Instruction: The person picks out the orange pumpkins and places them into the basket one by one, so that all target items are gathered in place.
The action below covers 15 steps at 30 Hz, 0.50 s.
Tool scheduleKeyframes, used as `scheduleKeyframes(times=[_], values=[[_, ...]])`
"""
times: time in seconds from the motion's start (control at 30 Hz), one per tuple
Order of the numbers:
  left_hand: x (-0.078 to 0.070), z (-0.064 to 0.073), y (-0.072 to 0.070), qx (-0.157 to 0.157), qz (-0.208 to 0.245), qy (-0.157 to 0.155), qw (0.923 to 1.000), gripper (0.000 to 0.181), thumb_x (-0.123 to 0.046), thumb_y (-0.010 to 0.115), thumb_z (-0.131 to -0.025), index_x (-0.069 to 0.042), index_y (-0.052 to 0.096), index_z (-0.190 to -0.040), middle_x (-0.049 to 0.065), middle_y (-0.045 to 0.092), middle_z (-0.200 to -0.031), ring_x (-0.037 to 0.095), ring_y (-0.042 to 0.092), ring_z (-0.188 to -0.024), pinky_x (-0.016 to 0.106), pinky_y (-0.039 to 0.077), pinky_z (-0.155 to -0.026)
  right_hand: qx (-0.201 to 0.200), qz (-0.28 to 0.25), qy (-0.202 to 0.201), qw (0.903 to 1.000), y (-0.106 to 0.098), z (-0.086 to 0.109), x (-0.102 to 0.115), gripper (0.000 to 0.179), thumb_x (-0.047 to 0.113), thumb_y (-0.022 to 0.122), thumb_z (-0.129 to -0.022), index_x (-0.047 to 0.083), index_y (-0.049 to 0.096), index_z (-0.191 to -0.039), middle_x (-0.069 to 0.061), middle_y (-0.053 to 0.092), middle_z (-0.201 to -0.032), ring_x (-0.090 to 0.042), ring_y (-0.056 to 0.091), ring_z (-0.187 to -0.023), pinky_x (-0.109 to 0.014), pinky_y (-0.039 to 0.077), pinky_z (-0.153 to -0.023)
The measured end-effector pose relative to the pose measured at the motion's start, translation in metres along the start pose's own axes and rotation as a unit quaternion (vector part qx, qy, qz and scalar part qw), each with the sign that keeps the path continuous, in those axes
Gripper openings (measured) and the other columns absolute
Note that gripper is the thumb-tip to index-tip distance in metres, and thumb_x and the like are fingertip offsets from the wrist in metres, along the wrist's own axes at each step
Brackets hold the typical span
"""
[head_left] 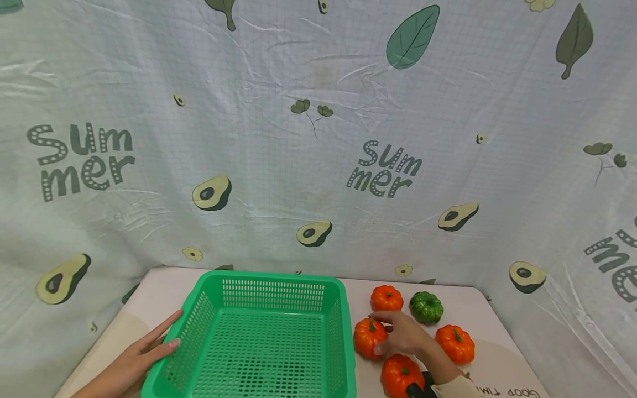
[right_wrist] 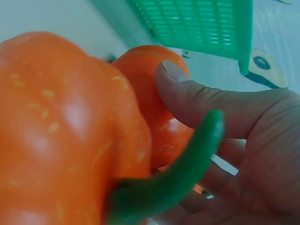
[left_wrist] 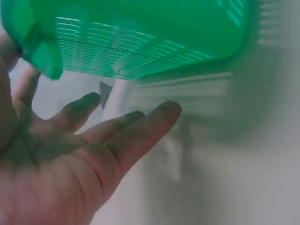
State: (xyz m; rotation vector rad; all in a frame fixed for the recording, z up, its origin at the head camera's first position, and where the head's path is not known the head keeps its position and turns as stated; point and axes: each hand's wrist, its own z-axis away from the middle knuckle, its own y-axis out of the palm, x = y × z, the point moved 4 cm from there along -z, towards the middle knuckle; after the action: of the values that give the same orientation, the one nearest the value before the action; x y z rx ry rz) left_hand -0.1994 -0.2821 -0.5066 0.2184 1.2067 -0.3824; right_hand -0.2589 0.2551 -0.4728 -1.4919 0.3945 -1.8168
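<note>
A green plastic basket (head_left: 271,342) stands in the middle of the table in the head view. At its left rim is my left hand (head_left: 136,356), fingers extended; in the left wrist view that hand (left_wrist: 79,145) spreads its fingers beneath the slotted wall. Right of the basket, my right hand (head_left: 405,334) grips a small orange pumpkin (head_left: 367,340), its thumb against the near side. In the right wrist view the thumb lies on this pumpkin (right_wrist: 164,140), while another orange pumpkin (right_wrist: 61,126) with a curved green stem fills the foreground.
Behind the gripped pumpkin sits an orange pumpkin (head_left: 386,299), with a green pumpkin (head_left: 426,307) beside it. Another orange pumpkin (head_left: 455,345) is to the right, and one (head_left: 400,373) lies nearer, partly behind the wrist. A patterned cloth (head_left: 278,166) hangs behind the table.
</note>
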Motion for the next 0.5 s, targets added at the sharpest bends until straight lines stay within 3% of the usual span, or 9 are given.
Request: scheduleKeyframes(times=[0.13,0.37,0.5], values=[[0.0061,-0.0006,0.0044,0.024,0.041,0.008,0.9988,0.074,-0.036,0.033,-0.115,-0.026,-0.022,-0.164,0.030,-0.022,-0.168,0.011,0.055,-0.128,0.037,0.054,-0.099,0.005,0.000,-0.005,1.0000,0.0027,-0.0033,-0.0038,0.073,-0.003,0.090,-0.070,0.006,0.065,-0.138,-0.022,0.061,-0.145,-0.042,0.064,-0.122,-0.056,0.055,-0.099],[0.0059,0.0012,0.0062,0.030,0.029,-0.002,0.9991,0.075,-0.041,0.028,-0.115,-0.024,-0.028,-0.162,0.027,-0.028,-0.168,-0.006,0.053,-0.115,0.028,0.053,-0.094,0.004,0.000,-0.015,0.9999,0.0024,-0.0047,-0.0043,0.072,-0.003,0.090,-0.069,0.007,0.067,-0.136,-0.020,0.064,-0.143,-0.034,0.067,-0.114,-0.054,0.056,-0.097],[0.0053,0.0003,0.0077,0.028,0.033,-0.005,0.9991,0.075,-0.042,0.028,-0.115,-0.025,-0.028,-0.162,0.027,-0.027,-0.168,-0.002,0.053,-0.118,0.029,0.053,-0.095,-0.006,0.001,-0.013,0.9999,0.0004,-0.0042,-0.0058,0.073,-0.003,0.089,-0.068,0.007,0.066,-0.137,-0.019,0.065,-0.141,-0.034,0.066,-0.115,-0.054,0.057,-0.096]])
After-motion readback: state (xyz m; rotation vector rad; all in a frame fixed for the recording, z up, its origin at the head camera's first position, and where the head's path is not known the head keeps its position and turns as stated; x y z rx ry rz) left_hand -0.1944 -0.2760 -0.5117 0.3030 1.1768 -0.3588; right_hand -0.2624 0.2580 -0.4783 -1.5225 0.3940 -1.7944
